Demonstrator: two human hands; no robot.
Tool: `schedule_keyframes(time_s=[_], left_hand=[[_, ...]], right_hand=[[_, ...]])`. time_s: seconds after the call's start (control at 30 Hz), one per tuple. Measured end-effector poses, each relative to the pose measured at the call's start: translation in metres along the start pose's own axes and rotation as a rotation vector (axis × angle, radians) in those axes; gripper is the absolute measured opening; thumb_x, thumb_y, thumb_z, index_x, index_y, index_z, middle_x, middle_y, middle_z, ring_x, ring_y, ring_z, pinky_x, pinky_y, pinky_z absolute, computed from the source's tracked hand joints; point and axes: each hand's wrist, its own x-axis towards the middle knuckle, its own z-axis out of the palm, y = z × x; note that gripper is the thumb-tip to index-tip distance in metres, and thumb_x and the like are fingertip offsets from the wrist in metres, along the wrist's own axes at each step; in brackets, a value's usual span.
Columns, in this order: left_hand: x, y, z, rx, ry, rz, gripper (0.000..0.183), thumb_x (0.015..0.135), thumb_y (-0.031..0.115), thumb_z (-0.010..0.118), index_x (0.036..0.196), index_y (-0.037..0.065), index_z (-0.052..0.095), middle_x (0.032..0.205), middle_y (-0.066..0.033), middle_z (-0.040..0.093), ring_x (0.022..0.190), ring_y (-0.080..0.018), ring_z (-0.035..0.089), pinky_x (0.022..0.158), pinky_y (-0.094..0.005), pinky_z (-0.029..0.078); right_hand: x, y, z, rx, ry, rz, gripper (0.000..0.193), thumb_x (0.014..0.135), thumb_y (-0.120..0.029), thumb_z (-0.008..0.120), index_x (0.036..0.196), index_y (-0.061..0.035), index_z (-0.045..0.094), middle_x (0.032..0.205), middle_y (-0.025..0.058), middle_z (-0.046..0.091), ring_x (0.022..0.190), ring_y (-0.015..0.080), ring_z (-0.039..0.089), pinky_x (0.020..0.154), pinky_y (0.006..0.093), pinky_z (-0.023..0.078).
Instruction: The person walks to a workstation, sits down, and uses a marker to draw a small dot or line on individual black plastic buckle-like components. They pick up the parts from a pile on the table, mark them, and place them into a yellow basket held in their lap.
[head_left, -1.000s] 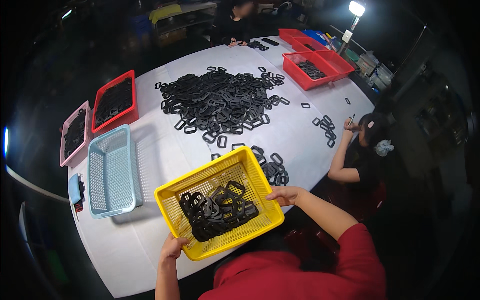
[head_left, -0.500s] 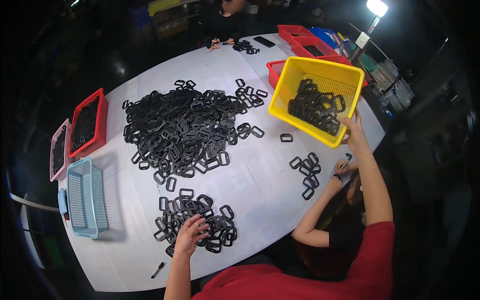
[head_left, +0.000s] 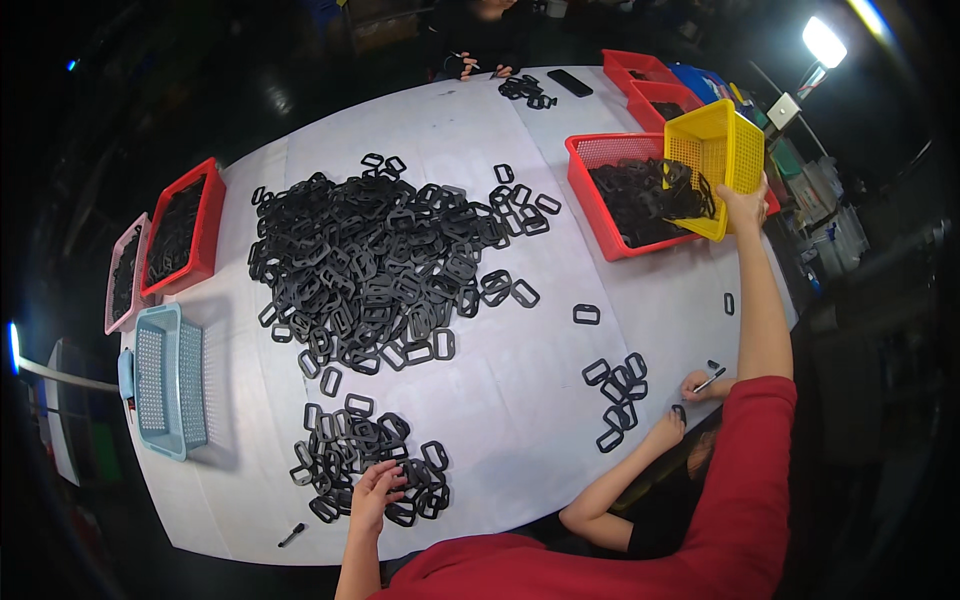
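My right hand grips the rim of a yellow perforated basket at the right of the table. The basket is tipped to the left over a red basket, and black rectangular buckles lie at its lowered side, meeting those in the red one. My left hand hovers over or rests on the near small pile of black buckles; its fingers are apart and nothing shows in them. Beyond that pile spreads a large heap of the same buckles.
At left stand a light blue basket, a pink basket and a red basket. A marker lies near the front edge. At right, a co-worker's hand holds a pen beside several buckles. Another person sits across, near a phone.
My right hand has carried the yellow basket to the right and tilted it over the red basket, where its buckles have slid to the lower side. My left hand stays by the near pile.
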Motion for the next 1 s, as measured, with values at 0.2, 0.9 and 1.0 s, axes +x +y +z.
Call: schedule_keyframes(time_s=[0.2,0.9,1.0], left_hand=[[0.016,0.009,0.012,0.044,-0.016,0.024,0.029,0.089,0.015,0.048,0.114,0.002,0.05,0.106,-0.0101,0.057,0.091,-0.0174,0.058,0.07,-0.0272,0.048],[-0.013,-0.072,-0.097,0.117,0.001,0.345,0.025,0.086,0.008,0.049,0.11,0.001,0.054,0.097,-0.0096,0.062,0.086,-0.014,0.059,0.077,-0.0256,0.046],[-0.02,-0.075,-0.123,0.167,0.017,0.393,0.023,0.087,0.008,0.049,0.108,0.002,0.055,0.094,-0.0092,0.063,0.085,-0.0132,0.059,0.077,-0.025,0.046]], right_hand=[[-0.017,-0.007,0.012,-0.306,0.053,-0.346,0.1,0.054,-0.026,0.077,0.136,-0.0287,0.019,0.129,0.0254,0.027,0.119,0.0436,0.03,0.091,0.0576,0.033],[-0.277,-0.048,-0.093,1.231,-0.81,0.156,0.06,0.078,-0.017,0.059,0.13,-0.009,0.031,0.122,0.009,0.043,0.111,0.025,0.045,0.092,0.0363,0.039],[-0.343,-0.036,-0.099,1.305,-1.091,0.438,0.05,0.08,-0.026,0.057,0.122,-0.004,0.041,0.115,0.0098,0.052,0.102,0.0241,0.052,0.087,0.0384,0.044]])
